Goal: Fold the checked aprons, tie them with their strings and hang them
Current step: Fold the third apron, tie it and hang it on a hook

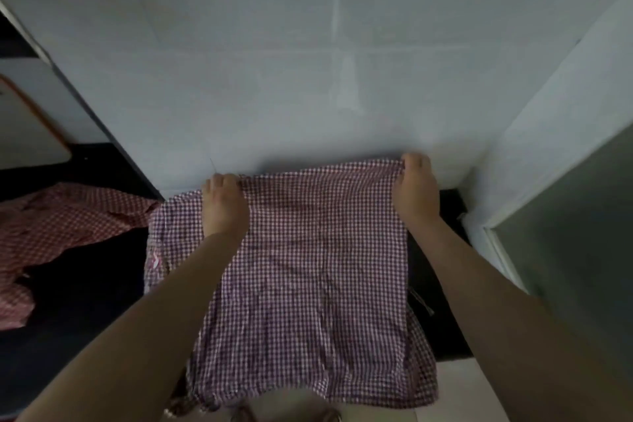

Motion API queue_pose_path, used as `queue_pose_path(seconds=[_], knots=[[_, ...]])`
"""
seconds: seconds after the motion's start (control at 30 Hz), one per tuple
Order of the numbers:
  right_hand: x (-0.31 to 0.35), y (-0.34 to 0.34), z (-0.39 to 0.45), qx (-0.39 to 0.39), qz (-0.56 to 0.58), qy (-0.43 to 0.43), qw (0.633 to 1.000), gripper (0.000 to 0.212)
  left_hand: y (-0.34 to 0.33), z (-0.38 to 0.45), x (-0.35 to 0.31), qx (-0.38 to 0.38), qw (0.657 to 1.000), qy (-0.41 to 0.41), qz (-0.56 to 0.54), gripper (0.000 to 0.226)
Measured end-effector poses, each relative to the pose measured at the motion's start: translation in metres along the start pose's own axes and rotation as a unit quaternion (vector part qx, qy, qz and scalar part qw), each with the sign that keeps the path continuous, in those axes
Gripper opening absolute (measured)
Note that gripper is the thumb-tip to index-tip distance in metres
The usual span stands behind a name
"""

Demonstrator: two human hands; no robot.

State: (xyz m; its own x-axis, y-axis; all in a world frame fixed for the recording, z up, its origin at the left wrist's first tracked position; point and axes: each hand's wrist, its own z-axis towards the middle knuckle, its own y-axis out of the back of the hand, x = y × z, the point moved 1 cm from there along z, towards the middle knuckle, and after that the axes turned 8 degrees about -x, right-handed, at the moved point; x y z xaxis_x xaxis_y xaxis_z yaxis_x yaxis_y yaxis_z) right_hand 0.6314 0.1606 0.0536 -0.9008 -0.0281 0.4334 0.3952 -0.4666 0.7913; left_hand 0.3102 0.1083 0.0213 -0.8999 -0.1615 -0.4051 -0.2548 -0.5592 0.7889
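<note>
The near edge of the checked apron [308, 284] hangs off the front of the dark counter [85, 301], close to the person. The rest of it lies flat on the counter and reaches back to the pale wall [308, 79].

At the far edge, the left hand [224, 205] pinches the cloth with curled fingers. The right hand [416, 188] grips the far right corner the same way. The two hands are well apart, with the top edge pulled straight between them.

This looks like a folding step. To do it well, both hands should keep hold of the edge and move together, so the cloth stays smooth. The corners should land on the corners below, and the sides should line up. Then a flat hand can press out the bumps. I cannot see the strings, so they need finding before the tying.

Count: two hands. Two checked aprons in view, one being folded and a second apron [61, 223] lying crumpled on the counter to the left, touching the first one. Nothing is hung yet.
</note>
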Motion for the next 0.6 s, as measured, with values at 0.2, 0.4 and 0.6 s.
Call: queue_pose_path(seconds=[0.2, 0.4, 0.6], knots=[[0.011, 0.039, -0.031, -0.019, 0.067, 0.049, 0.996, 0.018, 0.030, -0.043, -0.001, -0.038, 0.998, -0.028, -0.051, 0.028], [0.007, 0.045, -0.070, 0.618, -0.206, -0.110, 0.751, 0.046, 0.038, -0.085, 0.013, 0.433, 0.869, 0.077, 0.226, 0.069], [-0.001, 0.001, -0.109, 0.407, -0.142, 0.059, 0.900, 0.031, 0.009, -0.112, -0.002, 0.322, 0.943, -0.001, 0.087, 0.031]])
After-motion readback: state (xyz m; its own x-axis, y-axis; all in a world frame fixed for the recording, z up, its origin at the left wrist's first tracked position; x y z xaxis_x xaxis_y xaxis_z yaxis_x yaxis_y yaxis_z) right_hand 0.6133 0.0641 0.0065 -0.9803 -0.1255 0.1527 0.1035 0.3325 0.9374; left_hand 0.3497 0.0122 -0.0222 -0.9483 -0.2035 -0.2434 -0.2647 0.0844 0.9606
